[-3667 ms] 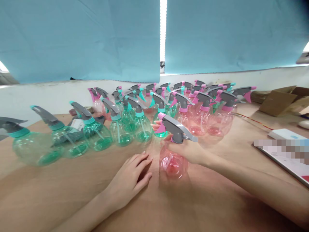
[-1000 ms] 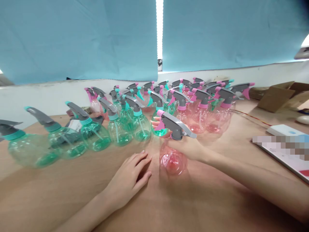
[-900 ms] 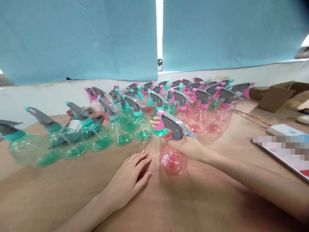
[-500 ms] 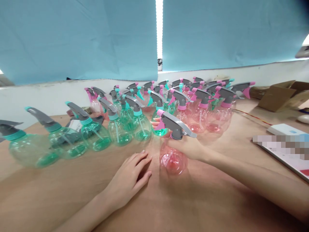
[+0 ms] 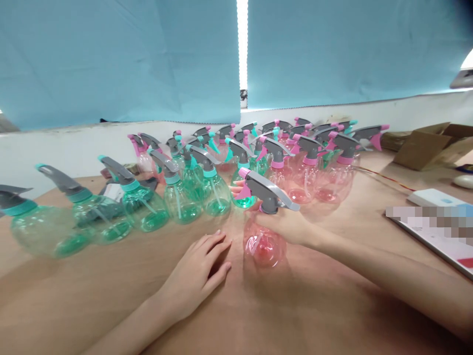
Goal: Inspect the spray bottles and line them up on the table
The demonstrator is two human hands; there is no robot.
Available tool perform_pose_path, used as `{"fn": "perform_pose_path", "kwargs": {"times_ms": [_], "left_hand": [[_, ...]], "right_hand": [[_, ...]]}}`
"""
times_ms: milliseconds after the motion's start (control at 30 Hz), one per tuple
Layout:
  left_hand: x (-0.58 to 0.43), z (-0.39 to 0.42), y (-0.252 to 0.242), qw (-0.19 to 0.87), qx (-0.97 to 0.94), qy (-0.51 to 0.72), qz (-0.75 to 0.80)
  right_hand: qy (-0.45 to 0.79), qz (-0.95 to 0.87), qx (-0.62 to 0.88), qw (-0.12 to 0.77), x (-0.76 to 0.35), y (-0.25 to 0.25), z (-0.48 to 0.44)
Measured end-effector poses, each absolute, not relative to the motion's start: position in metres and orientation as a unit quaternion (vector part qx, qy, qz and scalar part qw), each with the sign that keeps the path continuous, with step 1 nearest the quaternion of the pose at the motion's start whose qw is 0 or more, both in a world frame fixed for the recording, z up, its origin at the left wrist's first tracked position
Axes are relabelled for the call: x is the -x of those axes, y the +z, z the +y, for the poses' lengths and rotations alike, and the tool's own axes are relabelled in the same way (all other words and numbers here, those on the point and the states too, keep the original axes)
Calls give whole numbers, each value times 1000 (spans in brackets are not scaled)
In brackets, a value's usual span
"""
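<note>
A pink spray bottle (image 5: 264, 246) with a grey and pink trigger head stands upright near the middle of the wooden table (image 5: 207, 320). My right hand (image 5: 286, 226) is wrapped round its neck from the right, and some fingertips show behind it. To the left of that bottle, my left hand (image 5: 201, 271) lies on the tabletop with its fingers stretched out and holds nothing. Just beyond my hands are a green spray bottle (image 5: 216, 197) and another pink spray bottle (image 5: 299, 190). The pink bottle's far side is hidden.
Several green bottles (image 5: 146, 209) curve along the left. More pink bottles (image 5: 334, 185) and mixed trigger heads crowd the back. On the right lie an open cardboard box (image 5: 421, 148), a white box (image 5: 436, 199), a flat panel (image 5: 424, 231) and a thin cable (image 5: 384, 176). Blue blinds (image 5: 121, 59) hang behind.
The view has shifted very slightly, so everything sits a few pixels further left. Both hands and the bottles otherwise keep their places.
</note>
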State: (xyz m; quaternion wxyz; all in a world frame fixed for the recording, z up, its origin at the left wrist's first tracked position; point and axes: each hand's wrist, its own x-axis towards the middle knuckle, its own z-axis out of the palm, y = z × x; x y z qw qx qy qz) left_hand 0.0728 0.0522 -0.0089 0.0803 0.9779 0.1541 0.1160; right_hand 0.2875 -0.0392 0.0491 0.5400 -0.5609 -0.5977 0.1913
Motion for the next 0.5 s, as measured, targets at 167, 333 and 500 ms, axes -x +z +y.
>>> {"fn": "perform_pose_path", "kwargs": {"times_ms": [167,333,500], "left_hand": [[-73,52,-8,77,-979,114,154],[-73,52,-8,80,-978,111,156],[-72,54,-13,81,-977,134,148]], "right_hand": [[191,-592,578,528,-287,50,-40],[192,-584,598,515,-289,47,-40],[193,-594,587,515,-290,45,-40]]}}
